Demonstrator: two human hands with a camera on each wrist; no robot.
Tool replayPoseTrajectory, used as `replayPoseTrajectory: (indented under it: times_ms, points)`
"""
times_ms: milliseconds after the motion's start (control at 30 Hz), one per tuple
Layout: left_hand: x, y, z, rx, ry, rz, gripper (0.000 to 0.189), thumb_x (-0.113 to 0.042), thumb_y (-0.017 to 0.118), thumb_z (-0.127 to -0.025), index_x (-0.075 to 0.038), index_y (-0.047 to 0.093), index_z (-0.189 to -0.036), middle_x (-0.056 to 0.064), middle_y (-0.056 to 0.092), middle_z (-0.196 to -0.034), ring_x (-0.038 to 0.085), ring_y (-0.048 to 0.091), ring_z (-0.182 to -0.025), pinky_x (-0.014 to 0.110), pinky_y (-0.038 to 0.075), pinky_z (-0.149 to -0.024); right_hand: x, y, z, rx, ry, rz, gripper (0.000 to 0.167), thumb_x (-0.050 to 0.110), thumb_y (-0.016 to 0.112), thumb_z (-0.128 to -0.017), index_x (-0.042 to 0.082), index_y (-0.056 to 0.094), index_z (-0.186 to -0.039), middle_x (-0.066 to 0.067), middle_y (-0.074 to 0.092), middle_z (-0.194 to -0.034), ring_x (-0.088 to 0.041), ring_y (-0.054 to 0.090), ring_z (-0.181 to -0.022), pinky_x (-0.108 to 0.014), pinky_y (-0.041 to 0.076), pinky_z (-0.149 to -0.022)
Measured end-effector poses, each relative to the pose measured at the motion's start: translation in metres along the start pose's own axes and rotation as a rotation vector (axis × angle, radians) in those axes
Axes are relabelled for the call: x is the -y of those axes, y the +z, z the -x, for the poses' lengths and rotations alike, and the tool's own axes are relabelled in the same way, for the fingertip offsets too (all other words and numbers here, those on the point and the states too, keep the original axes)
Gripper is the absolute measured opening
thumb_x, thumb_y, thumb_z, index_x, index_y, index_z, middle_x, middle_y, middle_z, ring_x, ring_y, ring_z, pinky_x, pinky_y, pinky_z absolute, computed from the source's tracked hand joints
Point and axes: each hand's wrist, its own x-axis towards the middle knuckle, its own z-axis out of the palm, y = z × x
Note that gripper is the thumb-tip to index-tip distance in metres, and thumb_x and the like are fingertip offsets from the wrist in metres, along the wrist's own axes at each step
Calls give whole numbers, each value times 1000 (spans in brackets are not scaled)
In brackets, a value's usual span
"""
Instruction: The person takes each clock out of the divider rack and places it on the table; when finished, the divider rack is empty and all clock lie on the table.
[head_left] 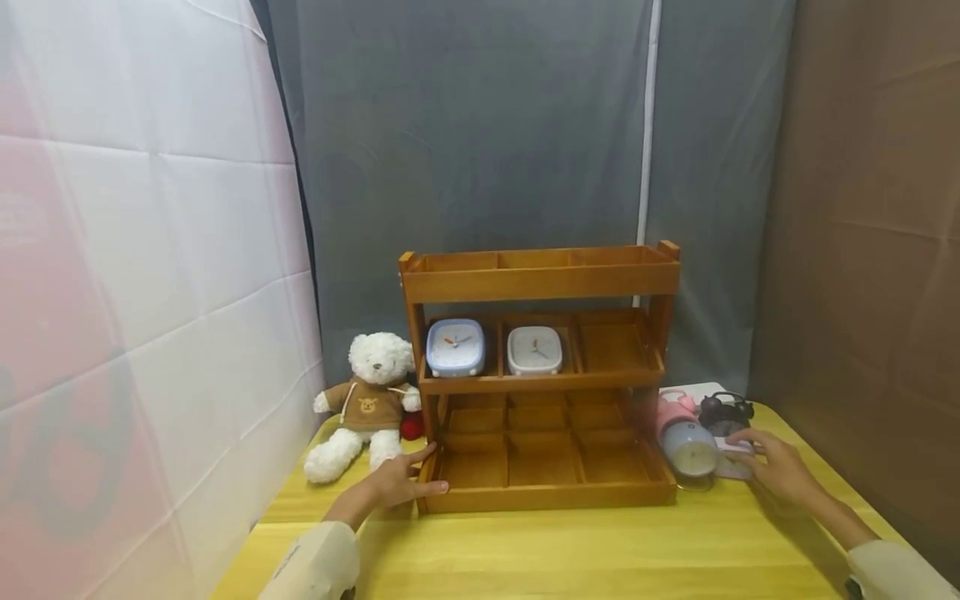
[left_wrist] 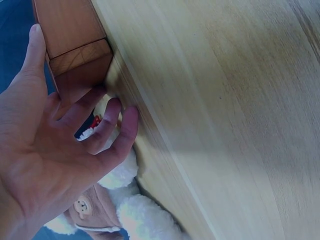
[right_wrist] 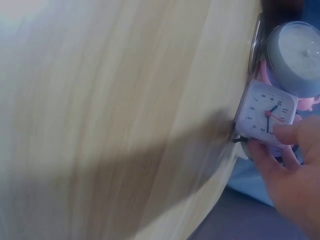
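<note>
A brown wooden tiered shelf stands on the yellow table. My left hand holds its lower left front corner, thumb over the front rim and fingers at the side; in the left wrist view the other fingers curl loosely below the wood corner. To the shelf's right, my right hand pinches a small square pale lavender alarm clock between thumb and fingers. Its white dial shows in the right wrist view. A round grey clock stands beside it. On the middle tier sit a blue clock and a white clock.
A white teddy bear in a brown hoodie sits left of the shelf, with a red object behind it. A pink clock and a black twin-bell clock stand at the right. Curtains enclose the table.
</note>
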Motion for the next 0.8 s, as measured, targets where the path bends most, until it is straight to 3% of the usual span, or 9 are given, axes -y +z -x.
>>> replayPoseTrajectory:
  times_ms: [300, 467, 667, 800]
  points:
    - [-4, -3, -3, 8, -14, -10, 95, -54, 80, -88, -9, 39, -161, 33, 51, -148, 43, 64, -123, 54, 52, -103, -2, -7, -4, 50, 59, 4, 29, -17, 74, -80, 3, 73, -102, -32, 70, -112, -54, 69, -95, -63, 57, -77]
    - [-7, -4, -2, 13, -12, -7, 95, -53, 80, -88, -7, 39, -160, 34, 51, -148, 44, 64, -124, 55, 51, -103, -5, -13, 0, 45, 61, 6, 27, -16, 75, -80, 3, 73, -99, -33, 69, -113, -54, 71, -89, -39, 59, -67]
    - [-7, -3, 1, 13, -11, -1, 94, -51, 81, -88, -7, 40, -160, 34, 51, -148, 45, 63, -124, 55, 52, -102, 0, -19, -4, -1, 39, -5, 26, -14, 75, -80, 1, 73, -101, -28, 72, -107, -53, 70, -92, -38, 62, -67]
    - [-5, -1, 3, 6, -22, 8, 93, -49, 82, -88, -8, 40, -160, 34, 52, -147, 45, 64, -123, 55, 53, -101, 8, -26, -13, 31, 69, -41, 23, -9, 75, -85, -3, 72, -107, -32, 70, -112, -54, 70, -93, -23, 59, -64]
